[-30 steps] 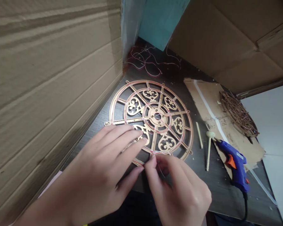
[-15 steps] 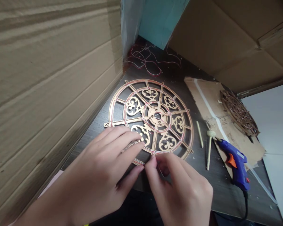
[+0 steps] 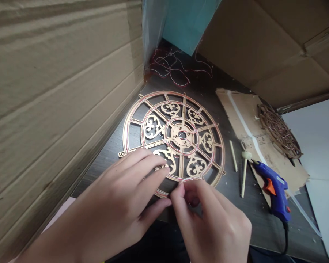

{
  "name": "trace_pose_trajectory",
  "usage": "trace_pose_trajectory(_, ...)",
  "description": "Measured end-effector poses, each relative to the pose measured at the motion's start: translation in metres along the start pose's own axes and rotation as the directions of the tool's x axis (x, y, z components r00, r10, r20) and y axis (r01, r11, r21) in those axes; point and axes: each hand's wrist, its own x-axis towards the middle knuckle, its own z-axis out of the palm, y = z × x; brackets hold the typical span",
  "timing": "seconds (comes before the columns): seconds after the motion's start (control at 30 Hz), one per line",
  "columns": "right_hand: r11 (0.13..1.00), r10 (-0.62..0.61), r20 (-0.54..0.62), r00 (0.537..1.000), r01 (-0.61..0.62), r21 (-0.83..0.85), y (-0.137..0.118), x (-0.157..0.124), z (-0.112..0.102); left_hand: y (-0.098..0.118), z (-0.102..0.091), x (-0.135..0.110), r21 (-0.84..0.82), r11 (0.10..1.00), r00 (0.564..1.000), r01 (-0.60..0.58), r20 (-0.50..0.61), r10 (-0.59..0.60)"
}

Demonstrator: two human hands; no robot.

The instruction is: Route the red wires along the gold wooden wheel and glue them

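Note:
A round wooden openwork wheel (image 3: 181, 166) with spokes and heart-shaped scrolls lies on the dark table. Thin red and white wire (image 3: 208, 166) runs along its rings and around the hub. My left hand (image 3: 120, 190) grips the near-left part of the wheel, fingers over the top and thumb at the outer rim. At the near edge, my right hand (image 3: 214, 215) has thumb and index finger pinched together on the wire beside a spoke. Its other fingers are curled, and the fingertips hide part of the wire and rim.
To the right lie a blue glue gun (image 3: 274, 186) with an orange trigger, a small mallet (image 3: 244, 171) and a short stick (image 3: 233, 156). Behind them, a second wheel (image 3: 279, 131) rests on a cardboard sheet (image 3: 235, 106). Loose wires (image 3: 171, 67) tangle at the back; a cardboard wall (image 3: 65, 91) stands left.
The wheel has turned slightly counterclockwise, its left tab moving nearer to me. Both hands have shifted a little right and toward me, keeping the same grips.

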Motion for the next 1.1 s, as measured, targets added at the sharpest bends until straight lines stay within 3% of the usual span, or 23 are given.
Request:
trace_pose_trajectory(0.53,0.998,-0.04,0.024,0.999,0.038,0.056,0.0021,0.0026,-0.0023,0.0014,0.0,-0.0009,-0.018,1.0,1.0,0.019,-0.007,-0.019)
trace_pose_trajectory(0.77,0.992,-0.054,0.088,0.995,0.043,0.117,0.006,0.0006,-0.0063,0.0017,-0.0035,0.0013,-0.019,1.0,1.0,0.012,0.011,-0.012)
trace_pose_trajectory(1.1,0.988,-0.075,0.048,0.996,0.068,0.139,0.0051,-0.0027,-0.0046,0.0021,-0.0028,0.0012,0.015,1.0,1.0,-0.001,0.013,0.001)
